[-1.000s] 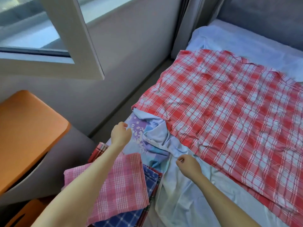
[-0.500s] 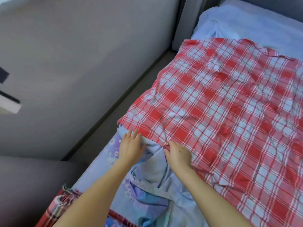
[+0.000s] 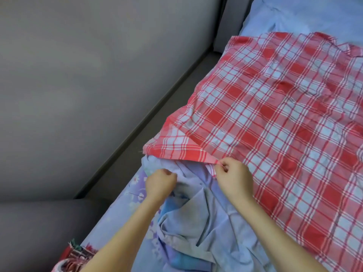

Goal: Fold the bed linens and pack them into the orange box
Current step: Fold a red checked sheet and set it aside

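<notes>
Red plaid sheet (image 3: 275,118) spread flat on the bed (image 3: 294,16), its near edge in the right hand (image 3: 233,178).
The right hand's thumb and fingers pinch the sheet's near hem, one corner folded over just left of it. The left hand (image 3: 161,181) is curled in a fist on the crumpled pale blue sheet (image 3: 196,218) beside it; whether it grips any cloth I cannot tell.

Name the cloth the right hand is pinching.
The red checked sheet, spread flat; the right hand pinches its near edge, not the crumpled pale blue sheet.
</notes>
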